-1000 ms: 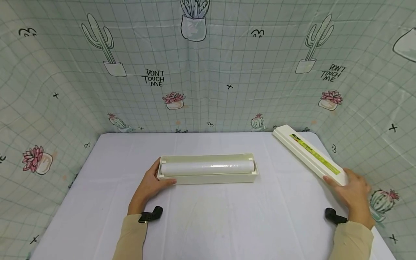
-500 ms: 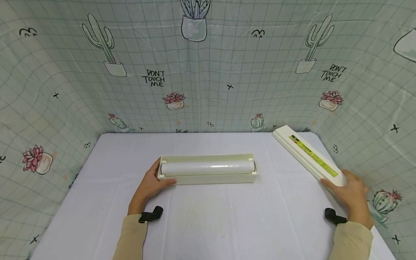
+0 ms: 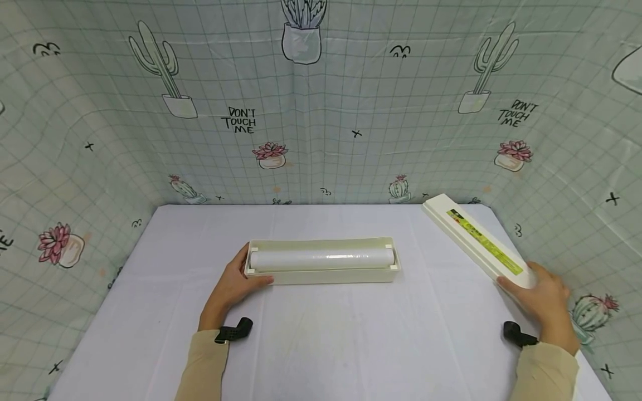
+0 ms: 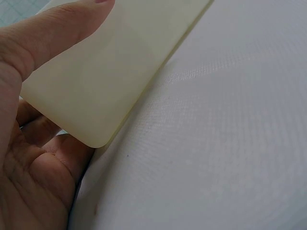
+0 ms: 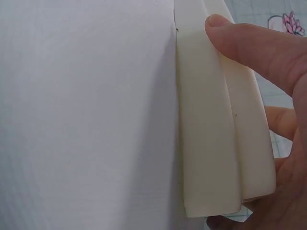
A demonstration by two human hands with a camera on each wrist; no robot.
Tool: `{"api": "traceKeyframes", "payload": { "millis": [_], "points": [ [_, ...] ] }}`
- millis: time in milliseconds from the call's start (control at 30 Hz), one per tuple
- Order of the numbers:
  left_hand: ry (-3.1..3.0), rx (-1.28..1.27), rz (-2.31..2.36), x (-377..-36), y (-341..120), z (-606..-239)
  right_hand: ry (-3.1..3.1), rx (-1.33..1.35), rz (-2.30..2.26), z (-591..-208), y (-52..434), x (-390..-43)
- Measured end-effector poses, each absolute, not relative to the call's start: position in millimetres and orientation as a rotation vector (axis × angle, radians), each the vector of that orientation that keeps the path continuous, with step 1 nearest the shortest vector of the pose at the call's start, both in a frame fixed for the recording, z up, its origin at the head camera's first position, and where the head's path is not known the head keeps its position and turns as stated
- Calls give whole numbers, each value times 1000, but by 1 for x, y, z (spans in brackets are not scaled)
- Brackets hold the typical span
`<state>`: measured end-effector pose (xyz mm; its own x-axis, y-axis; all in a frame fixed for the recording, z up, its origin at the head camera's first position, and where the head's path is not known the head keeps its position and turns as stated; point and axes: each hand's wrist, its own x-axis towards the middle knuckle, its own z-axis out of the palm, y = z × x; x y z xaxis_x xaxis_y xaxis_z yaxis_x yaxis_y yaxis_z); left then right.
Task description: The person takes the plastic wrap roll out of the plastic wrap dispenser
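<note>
A cream open tray (image 3: 321,275) lies across the middle of the white table, with a roll of clear film (image 3: 321,259) inside it. My left hand (image 3: 234,285) grips the tray's left end (image 4: 96,81), thumb along the front wall. A long cream lid (image 3: 476,241) with a green and yellow label lies slanted at the right. My right hand (image 3: 544,298) holds its near end (image 5: 216,158), thumb on the side and fingers behind.
The white table (image 3: 321,345) is walled on three sides by a cactus-print cloth (image 3: 321,111). Its right edge runs just beyond the lid. Black wrist camera mounts (image 3: 233,331) sit at both cuffs.
</note>
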<state>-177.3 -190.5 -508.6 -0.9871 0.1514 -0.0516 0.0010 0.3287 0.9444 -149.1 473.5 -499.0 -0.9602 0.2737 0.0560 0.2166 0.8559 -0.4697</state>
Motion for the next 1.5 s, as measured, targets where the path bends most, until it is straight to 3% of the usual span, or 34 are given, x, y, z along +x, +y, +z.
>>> {"api": "traceKeyframes", "payload": {
  "millis": [500,1000,1500],
  "points": [
    [2444,138,1747,-177,-190,-508,-2931,-408,710,-475,461,-152],
    [2445,107,1742,-178,-190,-509,-2805,-73,703,-439,408,-175],
    [2434,111,1770,-179,-189,-507,-2826,233,814,-428,326,-199]
  ]
}}
